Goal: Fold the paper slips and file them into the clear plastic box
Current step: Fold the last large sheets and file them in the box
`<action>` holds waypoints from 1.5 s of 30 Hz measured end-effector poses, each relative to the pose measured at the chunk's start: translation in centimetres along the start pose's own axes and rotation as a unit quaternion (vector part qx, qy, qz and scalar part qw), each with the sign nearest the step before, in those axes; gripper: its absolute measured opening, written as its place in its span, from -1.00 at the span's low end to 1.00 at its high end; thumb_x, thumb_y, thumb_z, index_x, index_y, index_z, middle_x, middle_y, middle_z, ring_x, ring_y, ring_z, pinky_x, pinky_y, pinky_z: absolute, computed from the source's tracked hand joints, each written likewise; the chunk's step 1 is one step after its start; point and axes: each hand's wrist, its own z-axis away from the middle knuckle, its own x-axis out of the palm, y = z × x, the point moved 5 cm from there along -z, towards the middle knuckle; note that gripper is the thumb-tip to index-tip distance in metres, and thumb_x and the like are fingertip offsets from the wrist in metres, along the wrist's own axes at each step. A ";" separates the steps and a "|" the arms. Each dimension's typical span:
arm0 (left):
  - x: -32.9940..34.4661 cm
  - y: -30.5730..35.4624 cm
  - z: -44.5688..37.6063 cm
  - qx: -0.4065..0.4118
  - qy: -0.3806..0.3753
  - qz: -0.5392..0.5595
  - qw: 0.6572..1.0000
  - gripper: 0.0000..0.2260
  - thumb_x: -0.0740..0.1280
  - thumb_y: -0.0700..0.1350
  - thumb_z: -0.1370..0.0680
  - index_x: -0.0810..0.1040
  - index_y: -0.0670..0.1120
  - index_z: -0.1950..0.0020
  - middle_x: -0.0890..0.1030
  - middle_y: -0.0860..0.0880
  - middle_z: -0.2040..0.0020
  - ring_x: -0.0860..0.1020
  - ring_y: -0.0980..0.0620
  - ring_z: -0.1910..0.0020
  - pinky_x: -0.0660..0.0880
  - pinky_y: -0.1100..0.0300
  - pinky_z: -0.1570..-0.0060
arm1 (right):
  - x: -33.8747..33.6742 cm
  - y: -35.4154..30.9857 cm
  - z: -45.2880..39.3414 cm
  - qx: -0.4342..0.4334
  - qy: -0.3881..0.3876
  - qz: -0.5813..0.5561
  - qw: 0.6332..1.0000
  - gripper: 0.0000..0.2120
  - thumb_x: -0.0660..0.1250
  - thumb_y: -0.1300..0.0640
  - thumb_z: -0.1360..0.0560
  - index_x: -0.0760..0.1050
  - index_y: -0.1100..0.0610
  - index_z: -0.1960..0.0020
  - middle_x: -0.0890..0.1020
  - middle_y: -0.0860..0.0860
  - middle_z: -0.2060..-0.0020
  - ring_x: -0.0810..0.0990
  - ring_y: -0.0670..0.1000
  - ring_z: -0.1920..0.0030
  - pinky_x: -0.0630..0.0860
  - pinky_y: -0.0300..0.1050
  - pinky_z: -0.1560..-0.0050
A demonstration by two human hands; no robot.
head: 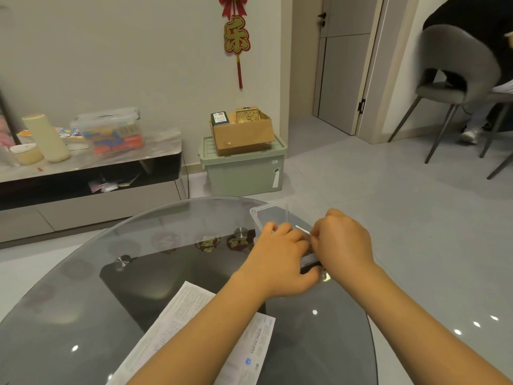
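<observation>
Both hands are meeting over the clear plastic box [266, 215] at the counter's [166, 218] far edge. The left hand [280, 262] and right hand [344, 243] are apparently pinching a folded slip [308, 258] together, steadying it for filing. Unfolded paper slips [188, 318] are lying nearer, within easy reach.

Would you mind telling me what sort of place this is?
Most likely a home living room: a low TV-style cabinet along the wall, a red festive wall ornament, and a round glass table on a tiled floor.
</observation>
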 end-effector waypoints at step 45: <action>-3.1 2.0 23.7 -0.377 -0.058 0.033 0.924 -0.56 0.12 0.10 -0.60 0.16 0.10 -0.47 0.16 0.10 -0.51 0.13 0.09 -0.48 -0.10 0.07 -0.49 | 1.6 -6.5 13.2 -0.252 -0.176 -0.194 0.932 -0.78 0.21 0.13 -0.53 0.52 0.01 -0.13 0.54 -0.06 -0.01 0.50 -0.08 0.12 0.51 -0.13 0.04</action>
